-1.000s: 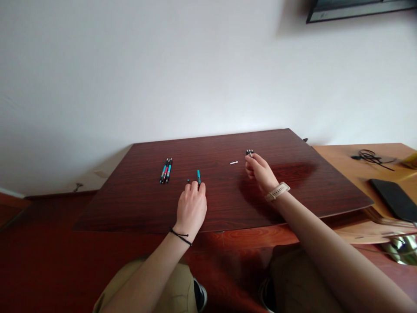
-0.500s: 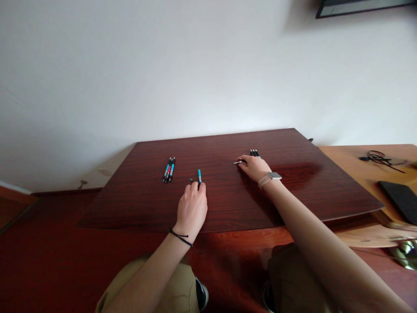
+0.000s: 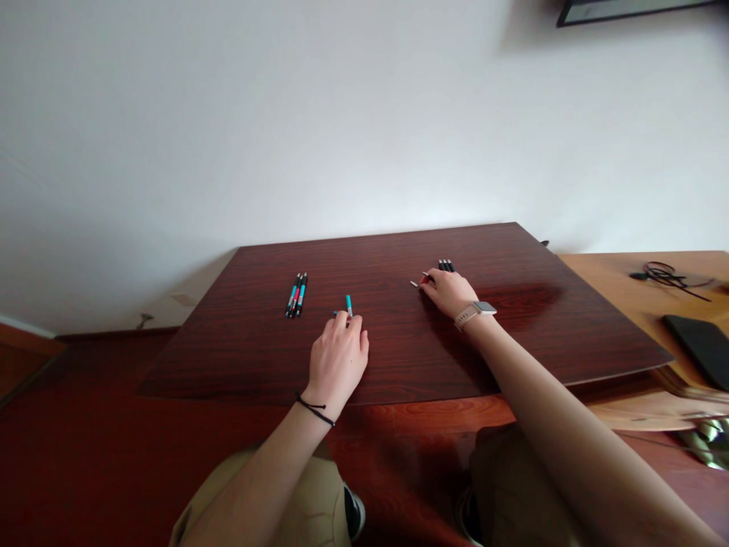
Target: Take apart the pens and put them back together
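My left hand [image 3: 340, 353] is bent over a teal-ended pen [image 3: 349, 304] on the dark wooden table [image 3: 387, 365]. Its fingers curl around the pen's lower part, while the thumb lies apart to the right. A small blue tip shows just left of those fingertips. Farther right, my right hand [image 3: 449, 292] is closed on a pen [image 3: 426, 274] with a light tip and a bit of red by the fingers. Another pale tip [image 3: 414, 284] pokes out beside it; its body is hidden. Several black-tipped pens [image 3: 446, 265] lie just beyond that hand.
On the table's left side, pens [image 3: 296, 295] with teal and pink bands lie side by side. A lighter wooden desk [image 3: 604, 277] adjoins on the right, with a coiled cable [image 3: 666, 275] and a black flat device [image 3: 698, 346]. Behind the table is a white wall [image 3: 364, 137].
My left thumb has spread away from the fingers, and one left finger reaches farther forward by the teal-ended pen. In my right fingers, the pen's tip has shifted slightly, showing some red.
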Available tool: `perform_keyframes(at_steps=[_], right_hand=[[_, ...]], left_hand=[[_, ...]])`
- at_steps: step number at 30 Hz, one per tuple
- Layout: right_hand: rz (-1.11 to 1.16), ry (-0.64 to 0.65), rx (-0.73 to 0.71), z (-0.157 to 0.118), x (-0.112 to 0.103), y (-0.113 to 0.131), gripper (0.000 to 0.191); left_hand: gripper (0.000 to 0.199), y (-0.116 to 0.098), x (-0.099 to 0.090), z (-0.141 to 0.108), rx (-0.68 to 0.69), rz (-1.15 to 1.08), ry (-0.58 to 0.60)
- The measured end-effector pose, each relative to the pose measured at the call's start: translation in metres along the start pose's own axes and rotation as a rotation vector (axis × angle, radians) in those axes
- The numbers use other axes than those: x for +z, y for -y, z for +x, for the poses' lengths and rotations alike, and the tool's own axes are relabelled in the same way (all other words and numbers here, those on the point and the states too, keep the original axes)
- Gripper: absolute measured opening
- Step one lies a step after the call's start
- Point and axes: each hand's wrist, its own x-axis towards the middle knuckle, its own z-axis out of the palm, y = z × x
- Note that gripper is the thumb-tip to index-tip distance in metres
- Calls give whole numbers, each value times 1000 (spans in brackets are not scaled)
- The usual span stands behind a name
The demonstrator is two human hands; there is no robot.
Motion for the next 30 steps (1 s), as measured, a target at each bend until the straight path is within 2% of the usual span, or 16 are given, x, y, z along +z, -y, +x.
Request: perform_keyframes(at_steps=[2,5,8,10,12,14,17,26,30], right_hand=[[95,-10,-11,-4,-1,0,20],[368,2,-86,-14,1,8,17],[644,78,-203,-29,4,27,21],[790,146,-223,-40,4,41,24],[930,249,-185,-49,3,54,29],[1088,398,-82,-56,2,63,37],[1290,560,-8,-62,0,70,44],[1533,683,85,-66,0,74,43],[1619,700,123,-70,-2,81,43]], left_hand=[[7,-1,0,0,3,-29,2],[9,-3,-2,2,11,-57,4],[13,-5,-4,5,25,-101,-21],[16,-6,-5,7,28,-176,-44],[20,-6,-4,8,32,-283,-62],[22,-5,-3,10,42,-388,-78],[16,-3,-4,12,68,-482,-102],[7,-5,-4,15,96,-567,-163],[7,-3,-8,16,93,-566,-230]])
